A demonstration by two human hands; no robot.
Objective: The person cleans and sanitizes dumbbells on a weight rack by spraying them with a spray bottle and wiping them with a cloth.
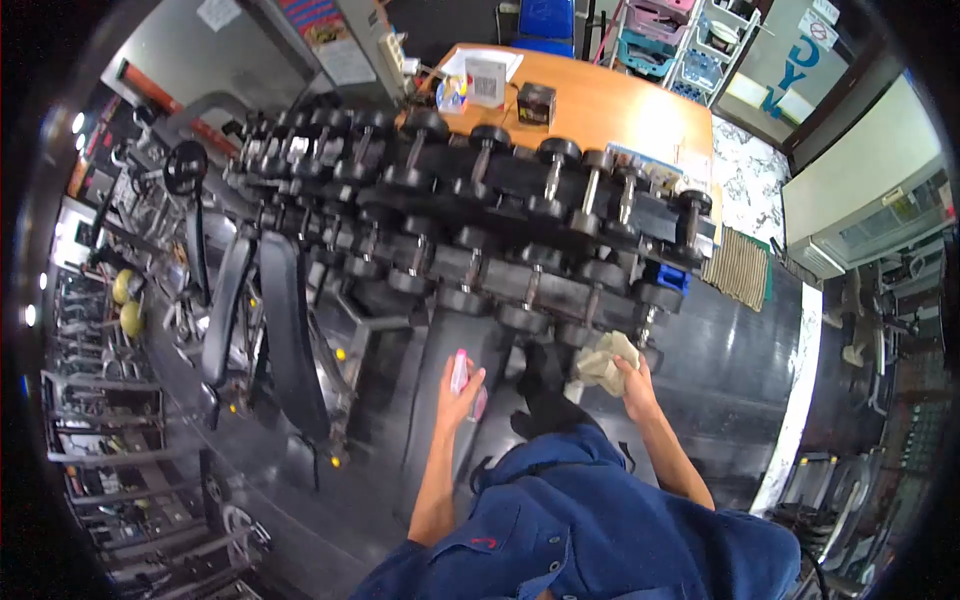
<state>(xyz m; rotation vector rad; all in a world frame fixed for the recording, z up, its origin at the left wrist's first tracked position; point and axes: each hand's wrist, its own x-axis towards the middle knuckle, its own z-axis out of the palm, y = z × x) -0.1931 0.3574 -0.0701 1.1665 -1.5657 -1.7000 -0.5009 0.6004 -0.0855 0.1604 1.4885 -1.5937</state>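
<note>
My left hand (pixel 457 398) is closed around a spray bottle (pixel 460 372) with a pink-and-white top; part of its pinkish body shows below my fingers. My right hand (pixel 637 385) grips a crumpled beige cloth (pixel 603 363), which hangs out to the left of my fingers. The cloth overlaps the right end of the lower row of dumbbells (pixel 530 290) in this view. Above that row, the upper tier carries more black dumbbells (pixel 553 178) with metal handles.
Behind the rack stands a wooden desk (pixel 640 105) with a small dark box (pixel 536 104) and a QR-code sign (pixel 485 82). A padded bench (pixel 290 330) and gym machines are at the left. A striped mat (pixel 737 268) lies right of the rack, near a white cabinet (pixel 870 190).
</note>
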